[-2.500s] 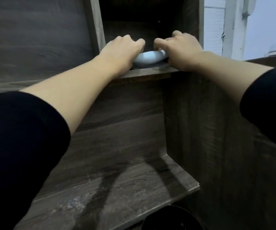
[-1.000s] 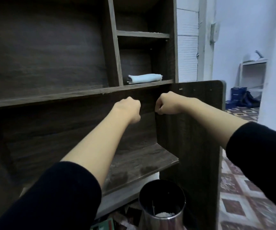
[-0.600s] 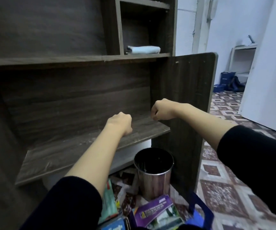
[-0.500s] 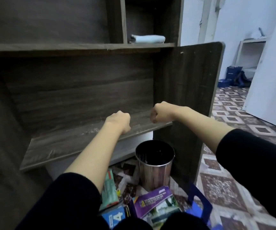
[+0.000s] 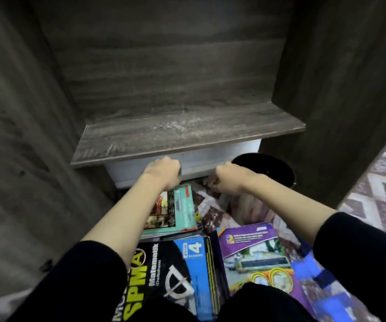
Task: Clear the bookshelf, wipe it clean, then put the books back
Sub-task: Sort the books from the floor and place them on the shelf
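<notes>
The dark grey-brown wood-grain bookshelf (image 5: 187,133) shows pale streaks along the front of its lowest board, and a white base panel (image 5: 233,151) sits under that board's edge. Just in front of the panel, the left hand (image 5: 163,171) and the right hand (image 5: 224,180) hang side by side with a small gap between them. Each grip is closed into a fist with nothing seen inside it (knuckles toward the shelf, black sleeves ending short of the wrists).

The books lie on the floor below. A teal paperback book (image 5: 182,208) lies under the left wrist, its top edge just beside the left fist; whether they touch I cannot tell. Nearer the person is a black mathematics book with yellow lettering (image 5: 164,270), and a purple-covered book (image 5: 252,252) lies against its right side.

A dark round bin (image 5: 268,166) stands behind the right forearm, close to the shelf's right side wall. Maroon-and-white patterned floor tiles (image 5: 384,189) show at far right. Something blue (image 5: 315,273) beside the purple book is too blurred to name.
</notes>
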